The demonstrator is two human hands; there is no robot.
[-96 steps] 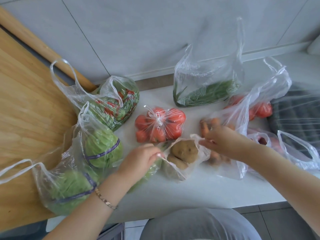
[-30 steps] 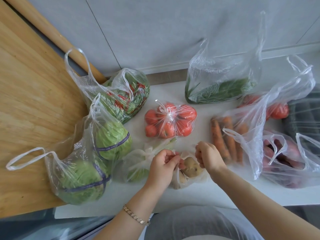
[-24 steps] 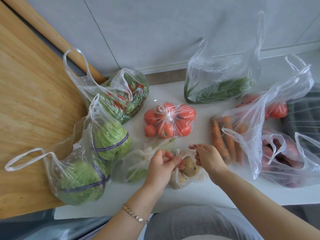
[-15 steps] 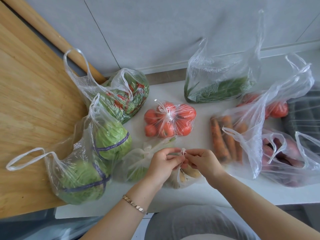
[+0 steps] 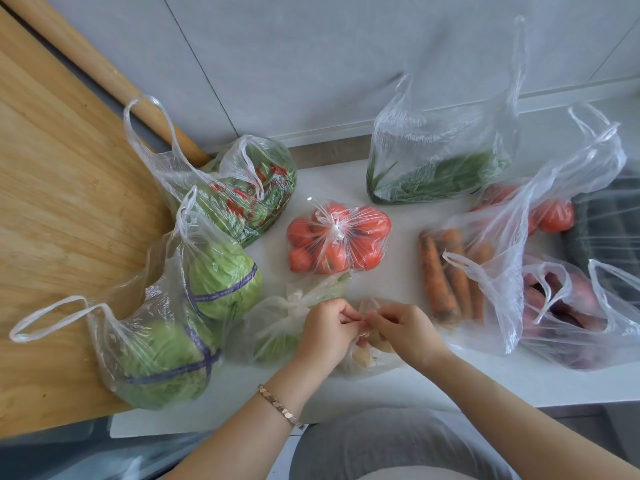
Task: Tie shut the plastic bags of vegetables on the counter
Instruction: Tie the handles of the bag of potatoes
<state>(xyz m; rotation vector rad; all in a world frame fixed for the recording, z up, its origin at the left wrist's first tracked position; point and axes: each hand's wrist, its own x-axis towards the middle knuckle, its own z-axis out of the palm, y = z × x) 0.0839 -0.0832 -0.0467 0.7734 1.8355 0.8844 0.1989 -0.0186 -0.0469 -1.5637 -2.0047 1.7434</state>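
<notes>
A white worktop below a grey wall is shown. The potato bag, apparently upright, is pinched at its handles by left hand and right hand.

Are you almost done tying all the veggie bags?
Not yet. The tomato bag and a small bag of greens already have knots. The left hand and right hand are pinching the potato bag handles together. The carrot bag, cabbage bag and others look open.
</notes>
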